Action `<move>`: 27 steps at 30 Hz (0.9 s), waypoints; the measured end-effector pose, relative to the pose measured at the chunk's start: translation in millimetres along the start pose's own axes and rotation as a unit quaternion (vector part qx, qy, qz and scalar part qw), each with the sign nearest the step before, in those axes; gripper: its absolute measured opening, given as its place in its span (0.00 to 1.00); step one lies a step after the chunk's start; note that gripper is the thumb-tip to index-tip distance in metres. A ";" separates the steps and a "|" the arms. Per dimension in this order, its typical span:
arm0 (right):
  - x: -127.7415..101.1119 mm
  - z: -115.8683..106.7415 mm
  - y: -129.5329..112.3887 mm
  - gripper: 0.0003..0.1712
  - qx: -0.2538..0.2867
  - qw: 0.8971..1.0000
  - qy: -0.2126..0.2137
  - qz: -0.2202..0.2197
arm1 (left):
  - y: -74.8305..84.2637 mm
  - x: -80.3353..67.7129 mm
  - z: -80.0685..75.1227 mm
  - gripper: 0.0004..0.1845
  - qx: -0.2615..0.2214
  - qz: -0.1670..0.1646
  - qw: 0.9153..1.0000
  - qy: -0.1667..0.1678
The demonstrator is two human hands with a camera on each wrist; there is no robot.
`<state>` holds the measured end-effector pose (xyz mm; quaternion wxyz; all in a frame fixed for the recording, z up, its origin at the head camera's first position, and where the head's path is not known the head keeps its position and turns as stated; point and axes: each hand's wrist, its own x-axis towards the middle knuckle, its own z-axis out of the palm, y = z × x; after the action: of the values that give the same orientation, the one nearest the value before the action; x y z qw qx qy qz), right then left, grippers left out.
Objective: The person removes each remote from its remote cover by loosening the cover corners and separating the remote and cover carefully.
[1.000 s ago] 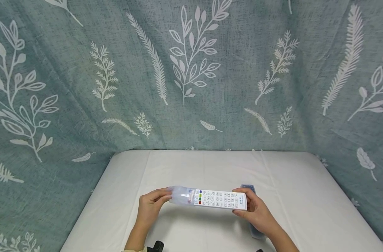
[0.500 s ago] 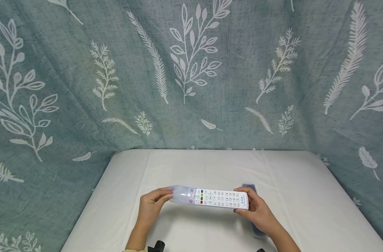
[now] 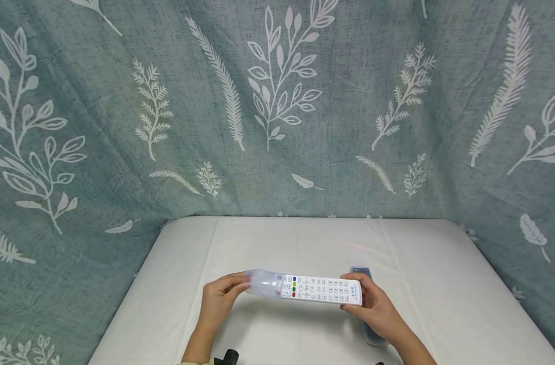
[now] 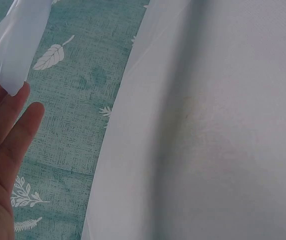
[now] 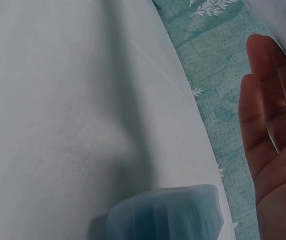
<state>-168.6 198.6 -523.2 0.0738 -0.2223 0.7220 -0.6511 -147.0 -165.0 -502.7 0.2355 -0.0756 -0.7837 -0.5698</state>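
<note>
— What is held nearest the camera?

— A white remote control [image 3: 322,290] is held level above the white tablecloth [image 3: 305,243], between two hands. Its right end is gripped by the right hand [image 3: 371,306], fingers curled round it. Its left end sits inside a clear silicone sleeve [image 3: 263,282], whose free end is pinched by the fingertips of the left hand [image 3: 219,298].

— And just behind?

— A blue-tinted sleeved remote [image 3: 366,332] is seen lying on the cloth under the right hand, mostly hidden; its end is shown closer in the right wrist view [image 5: 165,215].

— Farther back?

— The table is backed by a teal curtain with white leaf prints [image 3: 277,101].
</note>
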 end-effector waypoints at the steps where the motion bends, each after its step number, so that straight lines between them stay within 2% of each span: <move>1: -0.3 -0.1 0.2 0.38 0.001 1.000 0.000 -0.001 | -0.3 -0.2 0.5 0.05 0.005 -0.003 1.000 0.003; 5: -1.1 -0.4 0.8 0.37 0.003 1.000 -0.001 -0.009 | -2.9 -0.9 2.4 0.06 0.016 -0.005 1.000 0.009; 14: -0.6 -1.8 -0.2 0.38 0.005 1.000 -0.006 -0.007 | -27.3 -1.2 4.6 0.06 0.014 0.005 1.000 0.006; 18: 0.1 -2.9 -0.5 0.38 0.000 1.000 -0.008 -0.004 | -28.5 -1.8 3.0 0.06 -0.006 0.002 1.000 0.001; 27: -0.9 -5.7 0.6 0.37 0.003 1.000 -0.010 0.003 | -30.7 -1.7 2.7 0.06 0.007 0.011 1.000 -0.007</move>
<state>-170.2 204.2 -523.2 0.0833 -0.2267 0.7198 -0.6508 -158.2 -172.7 -530.4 0.2368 -0.0864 -0.7883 -0.5613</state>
